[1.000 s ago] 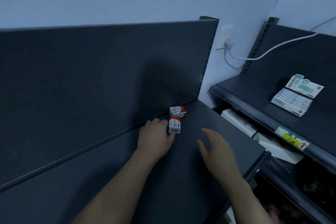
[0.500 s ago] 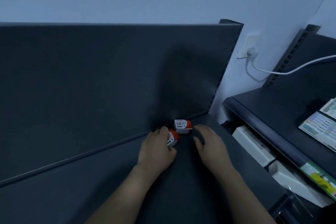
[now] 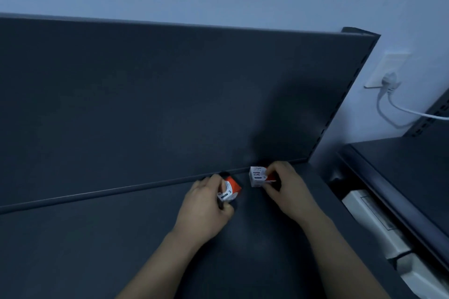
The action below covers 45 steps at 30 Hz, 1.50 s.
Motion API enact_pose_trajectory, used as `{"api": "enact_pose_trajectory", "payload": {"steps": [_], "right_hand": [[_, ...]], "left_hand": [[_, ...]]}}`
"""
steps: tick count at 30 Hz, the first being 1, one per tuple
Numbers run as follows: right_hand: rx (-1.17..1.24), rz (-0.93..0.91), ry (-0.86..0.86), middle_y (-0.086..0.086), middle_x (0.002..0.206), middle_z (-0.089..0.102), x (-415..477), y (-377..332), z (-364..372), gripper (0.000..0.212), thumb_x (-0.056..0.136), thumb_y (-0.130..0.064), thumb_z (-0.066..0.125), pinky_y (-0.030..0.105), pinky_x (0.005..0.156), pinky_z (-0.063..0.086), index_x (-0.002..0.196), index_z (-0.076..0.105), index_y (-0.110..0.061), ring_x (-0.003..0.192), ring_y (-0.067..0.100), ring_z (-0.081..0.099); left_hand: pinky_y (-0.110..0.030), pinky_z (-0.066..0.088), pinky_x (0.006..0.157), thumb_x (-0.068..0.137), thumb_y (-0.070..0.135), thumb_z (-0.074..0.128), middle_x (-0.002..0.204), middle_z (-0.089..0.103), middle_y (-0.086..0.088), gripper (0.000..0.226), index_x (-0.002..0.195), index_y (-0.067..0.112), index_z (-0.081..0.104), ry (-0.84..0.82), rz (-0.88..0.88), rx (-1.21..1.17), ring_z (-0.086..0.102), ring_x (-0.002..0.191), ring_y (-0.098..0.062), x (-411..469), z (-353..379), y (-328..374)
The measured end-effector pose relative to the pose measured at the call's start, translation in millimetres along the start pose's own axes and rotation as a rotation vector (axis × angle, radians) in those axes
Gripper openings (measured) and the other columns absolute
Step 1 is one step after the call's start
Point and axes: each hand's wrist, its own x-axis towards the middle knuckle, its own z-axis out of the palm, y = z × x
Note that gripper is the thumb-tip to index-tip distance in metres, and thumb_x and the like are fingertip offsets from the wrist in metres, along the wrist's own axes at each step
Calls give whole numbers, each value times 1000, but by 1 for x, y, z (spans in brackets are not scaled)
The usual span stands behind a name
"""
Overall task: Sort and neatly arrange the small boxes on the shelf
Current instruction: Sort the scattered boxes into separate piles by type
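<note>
Two small white-and-orange paper-clip boxes are on the dark shelf (image 3: 97, 238), near its back panel at the right end. My left hand (image 3: 206, 209) is closed around the left box (image 3: 229, 191), which is tilted with its orange side up. My right hand (image 3: 289, 194) grips the right box (image 3: 258, 176) between thumb and fingers, its white printed face turned toward me. The two boxes are a short gap apart. My fingers hide part of each box.
The shelf's upright back panel (image 3: 170, 104) stands just behind the boxes. To the right a lower dark shelf unit (image 3: 401, 177) holds white boxes (image 3: 374, 221) under its edge. A wall socket (image 3: 388, 73) with a white cable is above it.
My right hand reached in and took hold of the right box. My left hand closed around the left box and tilted it. The view has shifted so the shelf corner sits further right.
</note>
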Motion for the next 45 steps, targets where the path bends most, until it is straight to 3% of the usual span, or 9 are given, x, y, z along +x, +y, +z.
{"api": "enact_pose_trajectory", "payload": {"steps": [9, 12, 15, 19, 27, 35, 38, 42, 45], "right_hand": [[153, -25, -30, -13, 101, 47, -20, -38, 20, 22, 79, -18, 74, 3, 78, 38, 87, 57, -29, 85, -3, 54], [232, -57, -35, -11, 101, 49, -28, -62, 29, 20, 79, -14, 72, 8, 79, 43, 89, 63, -29, 80, 1, 55], [302, -71, -39, -12, 101, 52, -34, -91, 43, 19, 79, -9, 73, 14, 81, 49, 90, 71, -24, 79, 2, 57], [311, -117, -43, -9, 104, 55, -46, -140, 71, 19, 79, -9, 74, 11, 79, 47, 91, 72, -23, 82, 2, 58], [409, -119, -42, -14, 107, 53, -90, -271, 156, 22, 75, -7, 72, 29, 84, 55, 90, 70, -24, 93, 5, 61], [507, -245, -101, -12, 105, 53, -134, -397, 229, 25, 74, -3, 72, 25, 79, 55, 83, 65, -25, 89, 3, 61], [525, -286, -173, -12, 104, 54, -141, -437, 254, 26, 73, -3, 70, 27, 79, 55, 81, 64, -27, 89, 4, 61], [546, -338, -287, -15, 99, 56, -145, -480, 288, 28, 74, -4, 68, 30, 76, 55, 79, 63, -31, 86, 7, 62], [539, -369, -370, -15, 100, 53, -143, -504, 310, 27, 74, -4, 68, 30, 78, 55, 81, 62, -30, 88, 6, 62]], "left_hand": [[-18, 34, 61, 74, 23, 64, 90, 56, 12, 20, 85, 22, 48, 77, -88, -5, 50, 83, -11, -29, -29, -19], [-15, 35, 58, 74, 22, 65, 89, 55, 13, 20, 83, 22, 47, 103, -122, -26, 51, 76, -8, -44, -49, -28], [-23, 43, 63, 76, 22, 65, 91, 55, 12, 19, 84, 23, 47, 108, -165, -44, 53, 75, -7, -63, -75, -40], [-20, 41, 62, 77, 20, 64, 88, 51, 12, 19, 87, 23, 48, 134, -209, -35, 52, 75, -5, -95, -119, -65], [-23, 37, 62, 77, 20, 63, 88, 50, 11, 19, 89, 23, 49, 236, -311, 24, 51, 75, -9, -184, -235, -141], [-21, 35, 61, 76, 19, 63, 88, 51, 10, 20, 87, 24, 48, 339, -434, 90, 50, 74, -7, -277, -327, -210], [-21, 39, 64, 78, 19, 64, 95, 53, 8, 25, 96, 24, 48, 394, -505, 94, 52, 80, -10, -307, -356, -232], [-31, 48, 78, 79, 22, 63, 110, 57, 7, 56, 131, 26, 42, 493, -633, 100, 56, 96, -14, -337, -386, -263], [-33, 49, 75, 78, 22, 62, 103, 59, 5, 52, 128, 24, 47, 529, -684, 205, 55, 94, -16, -350, -402, -282]]}}
